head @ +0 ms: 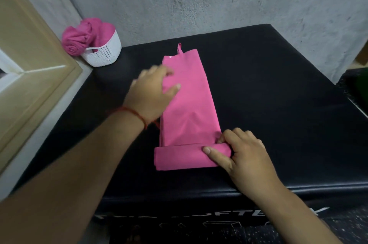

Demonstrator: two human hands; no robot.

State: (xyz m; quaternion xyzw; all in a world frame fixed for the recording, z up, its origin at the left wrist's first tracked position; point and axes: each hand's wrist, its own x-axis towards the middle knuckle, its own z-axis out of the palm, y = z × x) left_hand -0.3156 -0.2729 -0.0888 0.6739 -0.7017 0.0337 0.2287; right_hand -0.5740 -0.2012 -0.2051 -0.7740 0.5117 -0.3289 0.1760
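On black padded table (278, 84), pink towel (191, 104) lay lengthwise w/ R hand (245, 156) pinching its rolled near end, L hand (151, 94) pressing left edge, fingers relaxed.

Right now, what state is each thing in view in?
pink towel, folded into a long strip on the black pad, near end rolled up.
left hand, rests on the towel's left edge, fingers extended.
right hand, grips the rolled end.
white basket, upright, holding rolled pink towels.
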